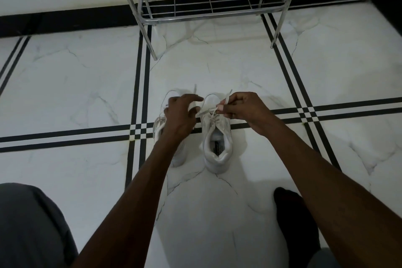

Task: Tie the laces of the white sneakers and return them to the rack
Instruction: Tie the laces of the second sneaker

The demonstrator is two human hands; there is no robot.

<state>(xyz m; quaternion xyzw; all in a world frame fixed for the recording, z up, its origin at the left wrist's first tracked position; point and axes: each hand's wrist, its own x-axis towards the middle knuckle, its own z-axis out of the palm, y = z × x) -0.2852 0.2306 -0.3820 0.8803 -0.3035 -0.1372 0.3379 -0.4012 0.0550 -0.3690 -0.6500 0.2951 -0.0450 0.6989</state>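
Observation:
Two white sneakers stand side by side on the floor, toes pointing away from me. The right sneaker [217,143] shows its open collar and its laces [208,113] crossed over the tongue. My left hand [180,113] pinches one lace end from the left. My right hand [241,106] pinches the other end, which sticks up between its fingers. The left sneaker [159,126] is mostly hidden under my left wrist; a loose lace loops out beyond it. The metal wire rack [206,0] stands farther away, its bottom shelf bare.
White marble floor with black double stripes [142,76] runs around the shoes. The rack's legs [152,50] touch down just beyond the sneakers. A black skirting lines the wall. My grey-clad knee [28,224] is at lower left, a dark foot [293,220] at lower right.

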